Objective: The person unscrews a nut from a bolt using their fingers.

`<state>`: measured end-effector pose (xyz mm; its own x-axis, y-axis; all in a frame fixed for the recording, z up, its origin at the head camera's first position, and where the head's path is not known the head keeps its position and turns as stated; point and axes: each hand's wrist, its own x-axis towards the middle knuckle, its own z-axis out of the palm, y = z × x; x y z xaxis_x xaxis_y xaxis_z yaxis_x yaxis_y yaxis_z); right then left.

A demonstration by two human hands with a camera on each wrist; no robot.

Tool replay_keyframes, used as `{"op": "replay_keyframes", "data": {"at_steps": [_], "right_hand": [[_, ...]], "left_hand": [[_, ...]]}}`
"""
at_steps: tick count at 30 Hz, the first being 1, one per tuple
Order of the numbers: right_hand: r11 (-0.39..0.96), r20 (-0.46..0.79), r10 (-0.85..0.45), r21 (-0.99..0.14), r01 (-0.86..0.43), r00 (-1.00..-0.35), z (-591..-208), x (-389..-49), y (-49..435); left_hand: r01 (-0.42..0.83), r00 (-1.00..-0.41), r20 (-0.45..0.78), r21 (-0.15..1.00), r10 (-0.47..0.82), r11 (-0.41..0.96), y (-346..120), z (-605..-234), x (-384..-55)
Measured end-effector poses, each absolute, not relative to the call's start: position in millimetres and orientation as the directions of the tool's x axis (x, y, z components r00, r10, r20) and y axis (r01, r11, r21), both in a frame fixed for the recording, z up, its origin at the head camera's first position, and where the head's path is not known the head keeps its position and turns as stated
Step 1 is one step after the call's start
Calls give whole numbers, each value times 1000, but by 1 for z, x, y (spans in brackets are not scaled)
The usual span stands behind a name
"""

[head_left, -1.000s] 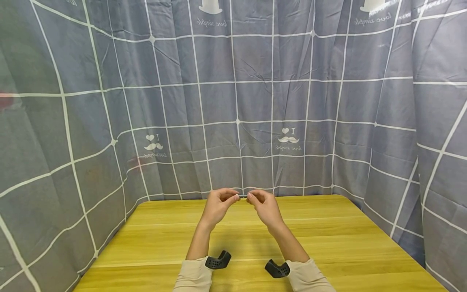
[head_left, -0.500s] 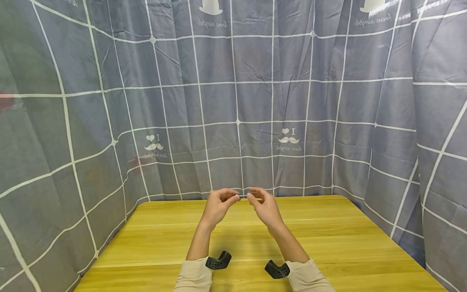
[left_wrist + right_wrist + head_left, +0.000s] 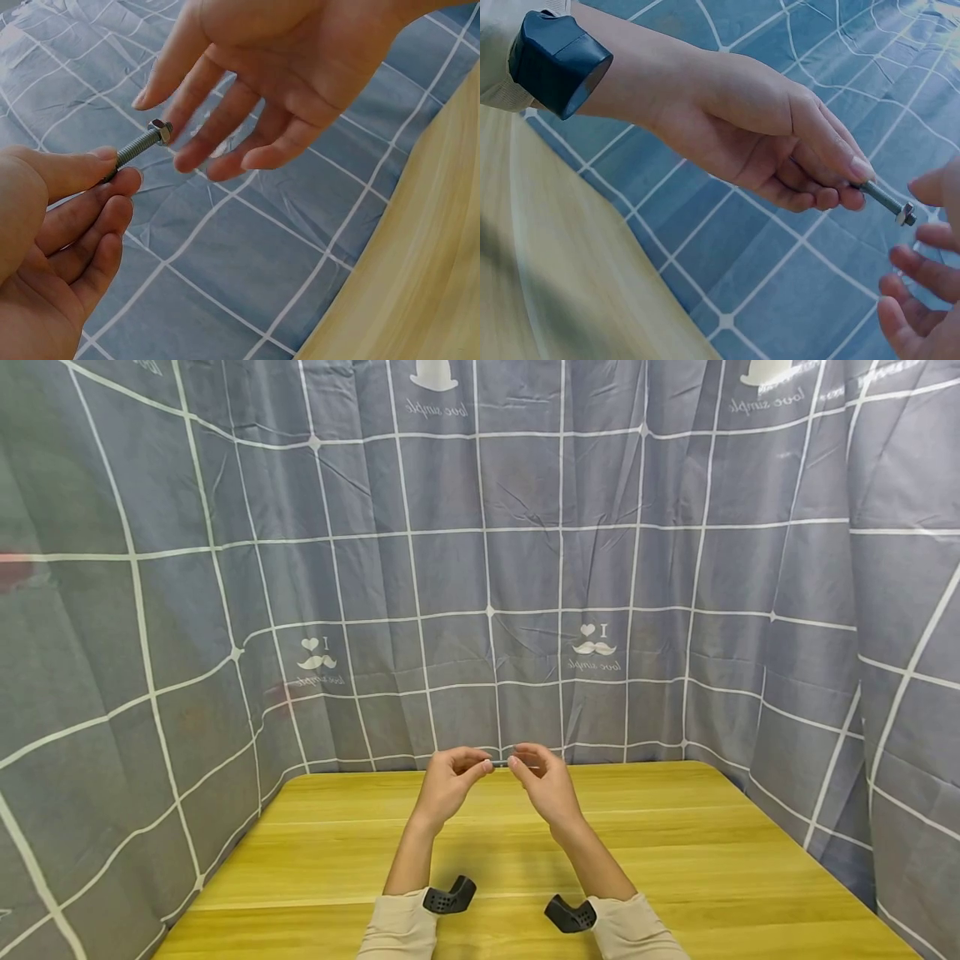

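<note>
A metal bolt [image 3: 138,148] is pinched between the thumb and fingertips of my left hand [image 3: 447,783], its threaded end pointing toward the right hand. A hex nut [image 3: 160,131] sits on the thread close to that end, with a short tip poking out past it. My right hand [image 3: 547,785] hovers at the nut, thumb and fingers spread apart on either side of it with a gap. The right wrist view shows the same bolt [image 3: 883,199] held by the left hand, and its head is hidden in the grip.
Both hands are raised over the far part of a yellow wood-grain table [image 3: 337,852]. A grey-blue checked curtain [image 3: 525,568] hangs behind and along both sides. Black wrist mounts [image 3: 448,896] stick out from the beige sleeves [image 3: 397,927].
My right hand's fingers have lifted and spread away from its thumb, off the bolt's end. The left hand keeps its pinch in the same place.
</note>
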<state>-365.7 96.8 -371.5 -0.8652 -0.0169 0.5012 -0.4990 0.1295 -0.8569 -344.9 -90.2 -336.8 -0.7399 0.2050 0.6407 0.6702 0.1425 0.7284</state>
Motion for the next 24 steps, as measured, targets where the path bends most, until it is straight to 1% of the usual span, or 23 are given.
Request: {"op": "replay_keyframes", "data": {"at_steps": [3, 10, 16, 18, 24], "right_hand": [[138, 486, -18, -864, -484, -874, -371, -365, 96], [129, 529, -28, -839, -528, -848, -371, -363, 94], [154, 474, -6, -870, -469, -881, -371, -363, 95], [165, 471, 1, -870, -464, -882, -372, -365, 94], [144, 524, 5, -843, -518, -852, -371, -366, 95]], "left_hand": [[674, -737, 645, 725, 203, 145, -90, -337, -345], [671, -740, 642, 727, 202, 147, -91, -337, -345], [670, -740, 639, 731, 211, 133, -91, -337, -345], [670, -739, 639, 731, 213, 131, -91, -337, -346], [673, -735, 641, 728, 222, 129, -91, -337, -346]]}}
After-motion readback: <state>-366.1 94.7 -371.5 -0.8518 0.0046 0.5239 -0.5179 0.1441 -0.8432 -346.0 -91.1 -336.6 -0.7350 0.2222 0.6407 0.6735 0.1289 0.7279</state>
